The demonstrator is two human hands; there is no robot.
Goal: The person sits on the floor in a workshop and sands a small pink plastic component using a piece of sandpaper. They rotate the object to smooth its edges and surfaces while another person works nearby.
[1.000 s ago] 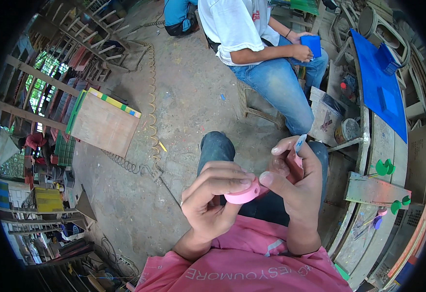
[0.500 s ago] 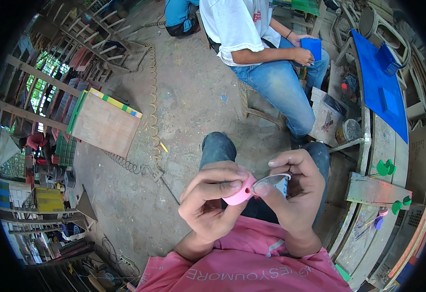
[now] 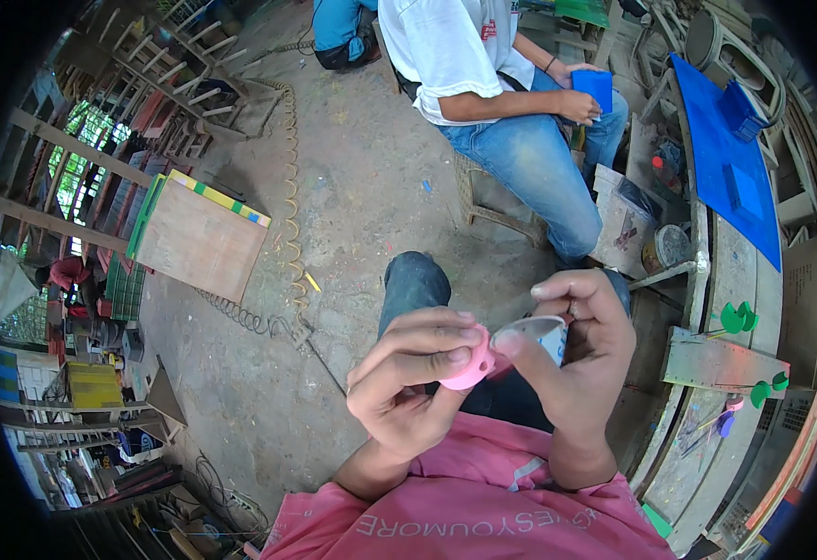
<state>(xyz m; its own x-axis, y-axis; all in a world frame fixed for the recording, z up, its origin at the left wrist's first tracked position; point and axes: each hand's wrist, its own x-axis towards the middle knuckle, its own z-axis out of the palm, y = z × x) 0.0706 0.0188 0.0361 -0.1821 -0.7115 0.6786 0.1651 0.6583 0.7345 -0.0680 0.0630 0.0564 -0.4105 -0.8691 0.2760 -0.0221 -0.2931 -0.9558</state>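
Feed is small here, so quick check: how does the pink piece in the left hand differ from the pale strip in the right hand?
The pink piece is round, opaque and bright pink; the pale strip is flat, thin and greyish, nearly see-through. The pink piece sits pinched in the left hand, mostly hidden by fingers; the pale strip arcs out in the open from the right hand. Both are small and meet between the two hands.

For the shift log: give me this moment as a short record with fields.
Left hand: left hand pinches a small round pink plastic piece
Right hand: right hand holds a small pale sheet with a blue patch against the pink piece
Nearby person: seated in a white shirt, holding a blue rectangular object
Right side: long workbench with a blue board
Floor: flat wooden panel
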